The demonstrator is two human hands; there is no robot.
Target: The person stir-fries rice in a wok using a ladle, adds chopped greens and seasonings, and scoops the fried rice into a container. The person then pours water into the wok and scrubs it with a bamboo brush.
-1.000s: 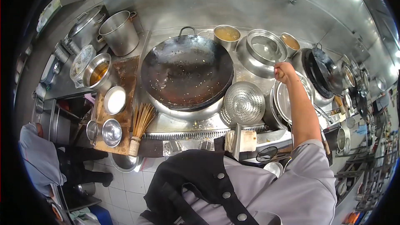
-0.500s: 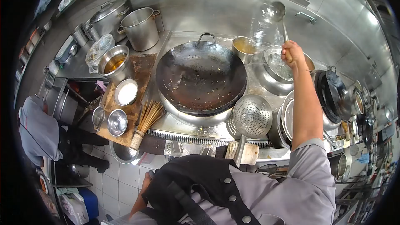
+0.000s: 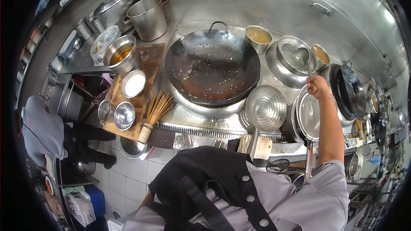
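My right hand [image 3: 317,87] is closed around the handle of a ladle [image 3: 302,55]. The ladle's bowl rests in or just over a metal pot of clear water [image 3: 286,48] at the back right of the stove. A large dark wok [image 3: 209,70] sits on the burner to the left, with small food bits scattered over its inside. Below my right hand are metal strainers [image 3: 309,113] over a pot. A perforated skimmer [image 3: 266,108] lies in front of the wok's right side. My left hand is hidden behind the black apron [image 3: 197,175]; only a sliver of forearm shows.
A wooden board [image 3: 115,122] at left carries metal bowls, one with white contents [image 3: 133,83]. A bamboo brush [image 3: 156,113] lies beside it. Tall pots [image 3: 147,19] stand at the back left. Another person [image 3: 43,130] is at far left. More woks [image 3: 349,90] are stacked at right.
My right hand has lowered the ladle from above, where water was splashing from it, down to the water pot. My left hand has gone out of sight. The view has shifted slightly.
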